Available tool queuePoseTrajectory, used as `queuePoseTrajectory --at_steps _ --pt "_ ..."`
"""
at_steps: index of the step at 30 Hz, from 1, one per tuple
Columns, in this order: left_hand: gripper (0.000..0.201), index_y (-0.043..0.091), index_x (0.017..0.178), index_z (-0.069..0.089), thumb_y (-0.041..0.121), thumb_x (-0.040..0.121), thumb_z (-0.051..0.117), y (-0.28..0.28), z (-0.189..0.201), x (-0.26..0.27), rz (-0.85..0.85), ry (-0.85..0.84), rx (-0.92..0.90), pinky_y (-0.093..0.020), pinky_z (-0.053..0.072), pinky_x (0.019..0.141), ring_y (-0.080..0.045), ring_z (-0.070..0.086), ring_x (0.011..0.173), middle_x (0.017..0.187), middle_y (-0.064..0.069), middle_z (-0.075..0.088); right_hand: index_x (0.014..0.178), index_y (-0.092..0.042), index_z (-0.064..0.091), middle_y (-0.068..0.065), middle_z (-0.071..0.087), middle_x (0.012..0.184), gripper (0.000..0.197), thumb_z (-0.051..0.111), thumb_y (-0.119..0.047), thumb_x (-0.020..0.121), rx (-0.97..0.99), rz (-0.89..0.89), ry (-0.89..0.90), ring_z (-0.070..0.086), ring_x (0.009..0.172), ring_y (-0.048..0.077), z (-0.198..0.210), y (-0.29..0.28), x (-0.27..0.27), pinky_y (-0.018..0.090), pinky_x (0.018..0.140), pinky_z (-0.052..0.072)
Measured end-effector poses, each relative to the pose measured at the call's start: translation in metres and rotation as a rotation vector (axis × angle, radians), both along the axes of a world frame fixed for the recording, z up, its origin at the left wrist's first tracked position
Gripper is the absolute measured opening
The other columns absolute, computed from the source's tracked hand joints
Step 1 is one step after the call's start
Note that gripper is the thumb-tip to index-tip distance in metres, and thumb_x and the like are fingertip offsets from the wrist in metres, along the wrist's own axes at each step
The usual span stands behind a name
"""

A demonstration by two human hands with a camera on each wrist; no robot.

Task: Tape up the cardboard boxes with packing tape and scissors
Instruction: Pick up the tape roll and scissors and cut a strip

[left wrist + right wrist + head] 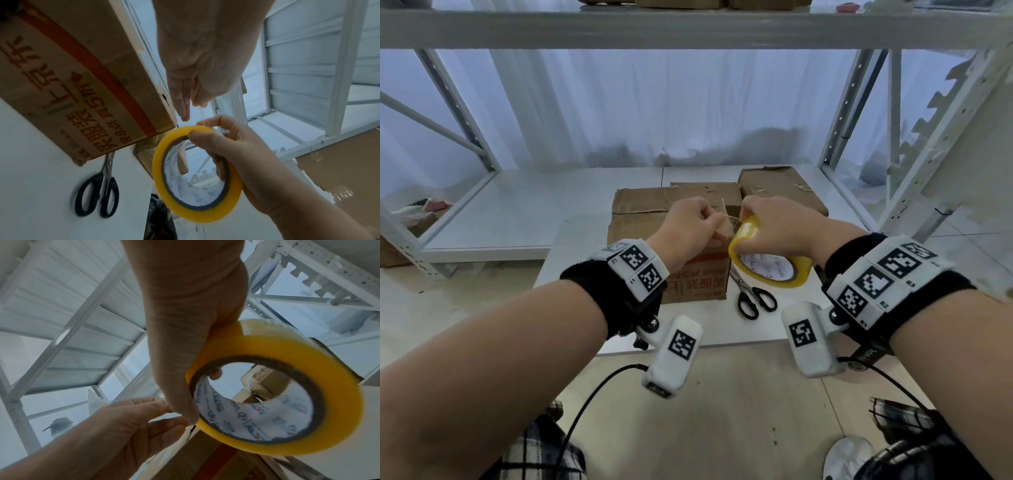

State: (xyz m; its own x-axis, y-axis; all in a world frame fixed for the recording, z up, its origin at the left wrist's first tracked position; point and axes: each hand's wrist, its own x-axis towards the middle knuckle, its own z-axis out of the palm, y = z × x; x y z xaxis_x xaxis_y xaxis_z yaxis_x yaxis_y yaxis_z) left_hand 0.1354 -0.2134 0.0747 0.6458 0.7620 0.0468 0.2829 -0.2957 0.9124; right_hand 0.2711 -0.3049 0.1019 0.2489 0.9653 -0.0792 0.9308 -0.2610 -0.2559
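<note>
The right hand (pixel 767 226) grips the yellow-edged roll of clear packing tape (pixel 770 260), fingers hooked through its printed cardboard core and thumb outside on the wound tape. That hold leaves the roll free to turn while the hand steers it. It hangs in the air just above the near right corner of the brown cardboard box with red printed lettering (pixel 640 219), which sits on the white table (pixel 571 246).

The left hand (pixel 690 222) pinches the loose end of the tape (pixel 726 224) between thumb and fingertips, close beside the roll. Only a short clear strip shows between the two hands, so I judge this to be the start of a pull: one hand anchors the free end and the other draws the roll away to pay out a length.

The box's top flaps are folded shut but no fresh tape can be seen across their seam, so sealing looks not yet begun. The black-handled steel scissors (pixel 751 296) lie flat on the table just right of the box, directly under the roll, probably so they are handy for the cut once the strip is laid.

A second flat brown cardboard box (pixel 791 188) waits behind and to the right, on the white shelf board of the metal rack (pixel 551 192).
</note>
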Motion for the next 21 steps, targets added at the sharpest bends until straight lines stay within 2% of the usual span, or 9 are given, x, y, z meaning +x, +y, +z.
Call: queuePoseTrajectory --at_steps 4,6,8,11,14,16,18,20,21 --pt "0.016 0.007 0.086 0.055 0.019 0.096 0.056 0.001 0.007 -0.003 0.000 -0.025 -0.026 -0.036 0.060 0.076 -0.018 0.069 0.071 0.082 -0.009 0.066 0.114 -0.022 0.057 -0.008 0.056 0.102 0.048 0.057 -0.059 0.085 0.180 -0.085 0.311 0.054 0.095 0.010 -0.005 -0.006 -0.004 0.022 0.070 0.041" --pt "0.015 0.007 0.087 0.056 0.019 0.097 0.054 0.001 0.014 -0.009 -0.041 -0.032 0.019 -0.037 0.059 0.077 -0.020 0.070 0.073 0.083 -0.007 0.065 0.117 -0.020 0.058 -0.010 0.056 0.103 0.042 0.051 -0.053 0.092 0.228 -0.152 0.521 0.053 0.096 0.009 -0.008 -0.007 -0.009 0.021 0.070 0.038" --pt "0.016 0.012 0.083 0.054 0.020 0.097 0.054 0.000 0.019 -0.016 -0.112 -0.012 0.109 -0.039 0.059 0.079 -0.023 0.070 0.077 0.083 -0.005 0.063 0.117 -0.021 0.058 -0.010 0.056 0.101 0.035 0.052 -0.048 0.094 0.219 -0.182 0.627 0.054 0.090 0.008 -0.010 -0.009 -0.013 0.022 0.067 0.040" --pt "0.016 0.014 0.083 0.055 0.024 0.096 0.055 -0.006 0.021 -0.029 -0.226 0.068 0.297 -0.030 0.058 0.076 -0.016 0.068 0.077 0.082 0.005 0.060 0.112 -0.020 0.060 0.000 0.060 0.091 0.029 0.063 -0.038 0.090 0.225 -0.142 0.680 0.060 0.076 0.012 -0.009 -0.012 -0.013 0.024 0.054 0.051" --pt "0.016 0.013 0.088 0.059 0.026 0.096 0.055 -0.008 0.016 -0.038 -0.312 0.151 0.517 -0.018 0.050 0.071 -0.002 0.058 0.074 0.091 0.016 0.050 0.102 -0.011 0.067 0.004 0.063 0.088 0.023 0.074 -0.022 0.083 0.248 -0.056 0.775 0.061 0.078 0.010 -0.012 -0.016 -0.012 0.024 0.070 0.056" --pt "0.011 0.017 0.090 0.058 0.025 0.096 0.054 -0.009 0.012 -0.043 -0.323 0.173 0.573 -0.021 0.046 0.076 -0.002 0.052 0.078 0.092 0.019 0.044 0.092 -0.008 0.069 0.002 0.066 0.085 0.012 0.074 -0.012 0.082 0.242 0.024 0.806 0.061 0.077 0.005 -0.015 -0.019 -0.017 0.017 0.073 0.050" --pt "0.010 0.022 0.088 0.057 0.027 0.096 0.054 -0.009 0.008 -0.048 -0.281 0.176 0.570 -0.028 0.048 0.081 -0.008 0.054 0.083 0.091 0.018 0.047 0.084 -0.009 0.068 0.000 0.066 0.078 0.006 0.073 -0.011 0.082 0.297 0.068 0.780 0.059 0.070 0.001 -0.018 -0.020 -0.025 0.011 0.067 0.046" --pt "0.011 0.023 0.094 0.057 0.033 0.094 0.056 -0.011 0.004 -0.052 -0.217 0.158 0.480 -0.034 0.051 0.086 -0.010 0.059 0.089 0.094 0.014 0.057 0.080 -0.012 0.068 0.000 0.066 0.075 0.007 0.073 -0.016 0.083 0.393 0.075 0.661 0.058 0.066 0.002 -0.020 -0.018 -0.033 0.012 0.064 0.047" --pt "0.020 0.021 0.105 0.055 0.037 0.093 0.057 -0.012 0.002 -0.054 -0.184 0.130 0.389 -0.033 0.052 0.088 -0.010 0.061 0.093 0.098 0.012 0.059 0.080 -0.013 0.068 0.000 0.066 0.076 0.008 0.073 -0.019 0.084 0.429 0.074 0.593 0.058 0.066 0.003 -0.022 -0.017 -0.036 0.014 0.065 0.048"
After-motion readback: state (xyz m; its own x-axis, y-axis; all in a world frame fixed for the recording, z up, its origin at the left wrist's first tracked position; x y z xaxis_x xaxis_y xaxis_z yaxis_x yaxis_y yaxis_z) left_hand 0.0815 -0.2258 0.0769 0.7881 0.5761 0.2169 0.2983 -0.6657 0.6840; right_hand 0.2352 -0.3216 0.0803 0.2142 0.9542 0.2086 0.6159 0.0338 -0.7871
